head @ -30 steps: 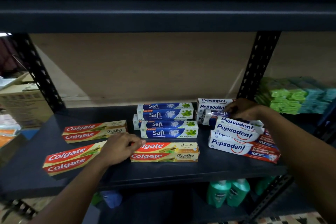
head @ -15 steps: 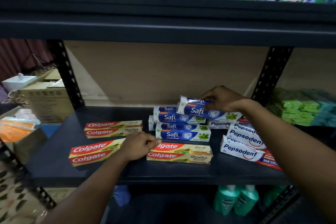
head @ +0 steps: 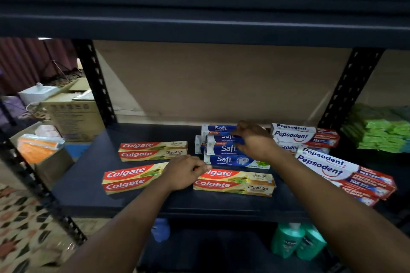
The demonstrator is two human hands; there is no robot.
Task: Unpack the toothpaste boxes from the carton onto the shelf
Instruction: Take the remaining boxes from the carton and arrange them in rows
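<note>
On the dark shelf (head: 88, 186) lie red and gold Colgate boxes (head: 153, 150), one pair at the front left (head: 128, 178) and one at the front middle (head: 235, 183). Blue and white Safi boxes (head: 224, 159) are stacked behind them. My right hand (head: 255, 142) grips the top Safi box (head: 219, 147) on that stack. My left hand (head: 185, 170) rests with curled fingers between the two front Colgate pairs, touching them. White Pepsodent boxes (head: 326, 166) lie at the right. No carton for unpacking shows near the hands.
A black perforated upright (head: 95, 82) stands at the left and another (head: 350, 86) at the right. A brown cardboard carton (head: 73, 115) sits beyond the left upright. Green packs (head: 381, 131) fill the neighbouring bay. Green bottles (head: 295, 241) stand on the shelf below. An upper shelf (head: 199, 17) overhangs.
My right hand took a Safi box from the Pepsodent pile, carried it left and set it down on top of the Safi stack. My left hand stayed on the Colgate boxes.
</note>
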